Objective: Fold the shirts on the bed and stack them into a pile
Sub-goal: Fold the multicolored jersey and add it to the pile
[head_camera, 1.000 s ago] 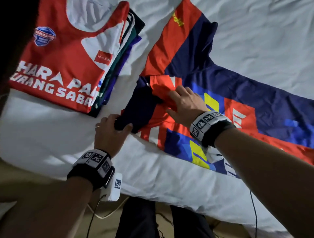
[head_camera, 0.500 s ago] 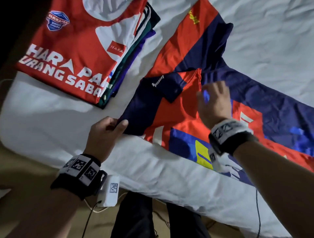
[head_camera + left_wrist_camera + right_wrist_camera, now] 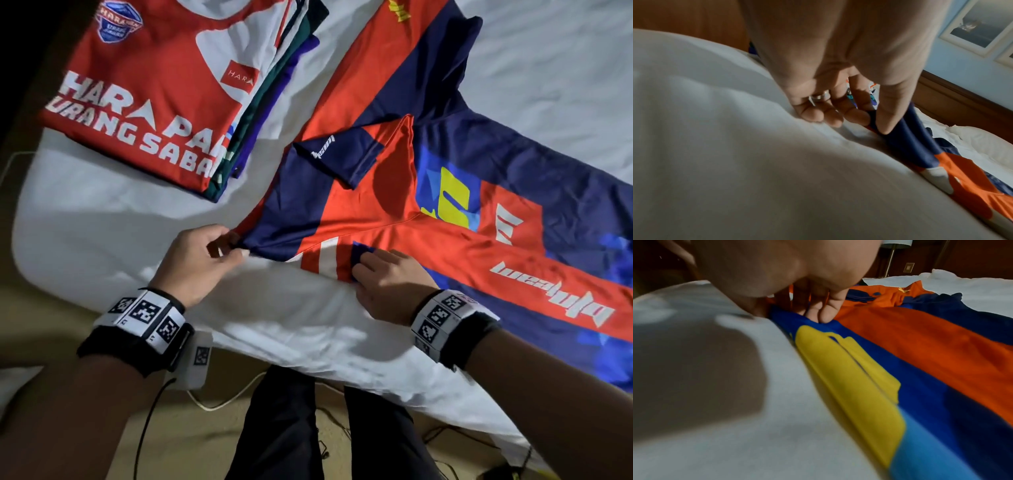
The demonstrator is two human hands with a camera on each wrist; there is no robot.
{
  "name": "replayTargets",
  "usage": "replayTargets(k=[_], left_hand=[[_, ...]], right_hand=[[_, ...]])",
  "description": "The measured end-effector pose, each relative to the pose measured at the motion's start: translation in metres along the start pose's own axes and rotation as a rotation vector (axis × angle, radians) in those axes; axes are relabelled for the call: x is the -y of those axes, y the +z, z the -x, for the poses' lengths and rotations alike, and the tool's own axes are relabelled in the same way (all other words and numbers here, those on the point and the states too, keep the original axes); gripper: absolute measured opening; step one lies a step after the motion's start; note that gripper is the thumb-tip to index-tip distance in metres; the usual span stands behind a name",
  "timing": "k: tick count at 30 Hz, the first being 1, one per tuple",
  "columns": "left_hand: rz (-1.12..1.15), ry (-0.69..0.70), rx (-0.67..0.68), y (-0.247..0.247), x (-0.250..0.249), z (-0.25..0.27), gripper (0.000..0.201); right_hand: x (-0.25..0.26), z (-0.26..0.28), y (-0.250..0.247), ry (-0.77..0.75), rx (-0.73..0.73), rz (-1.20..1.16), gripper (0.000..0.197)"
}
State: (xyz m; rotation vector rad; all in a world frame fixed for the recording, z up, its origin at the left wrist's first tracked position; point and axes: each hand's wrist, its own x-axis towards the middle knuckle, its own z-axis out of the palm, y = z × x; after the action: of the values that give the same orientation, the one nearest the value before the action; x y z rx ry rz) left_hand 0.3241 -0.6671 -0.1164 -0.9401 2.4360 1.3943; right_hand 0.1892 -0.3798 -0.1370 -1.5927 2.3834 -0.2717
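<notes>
The jersey [image 3: 428, 192] you are folding lies spread on the white bed [image 3: 102, 212], and its long axis runs from the centre of the head view out to the right edge of the frame, collar end toward the left, hem end off to the right. That puts the near long edge of the cloth directly under both your hands, along the lower middle of the frame, with the body of the shirt stretching up and right from them. One short sleeve [image 3: 342, 154] is already turned in over the chest.

Your left hand [image 3: 198, 263] sits at the leftmost corner of the shirt, thumb and forefinger closed on the navy edge; the left wrist view confirms the pinch, the thumb [image 3: 888, 116] pressing blue fabric against the fingers [image 3: 857, 116], the other fingertips curled down on the sheet. Your right hand [image 3: 390, 281] is just to the right along the same edge, its fingers [image 3: 826, 314] bent down into the blue cloth and gathering a small ridge of it. The thumb is hidden there, so whether it closes a full pinch cannot be told, though the curl reads as a grip.

Both hands are about equally close to the edge; the left holds the corner, the right the span beside it. The next fold most likely carries this edge up and across the chest.

The finished pile [image 3: 171, 96], a red shirt on top, waits in the upper left, well apart from your hands.
</notes>
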Motion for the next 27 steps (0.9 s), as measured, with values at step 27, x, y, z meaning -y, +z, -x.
replayTargets(k=[27], left_hand=[[-0.003,0.169,-0.257,0.014,0.012,-0.001,0.02]], right_hand=[[-0.087,-0.169,-0.085,0.601,0.085,-0.102,0.017]])
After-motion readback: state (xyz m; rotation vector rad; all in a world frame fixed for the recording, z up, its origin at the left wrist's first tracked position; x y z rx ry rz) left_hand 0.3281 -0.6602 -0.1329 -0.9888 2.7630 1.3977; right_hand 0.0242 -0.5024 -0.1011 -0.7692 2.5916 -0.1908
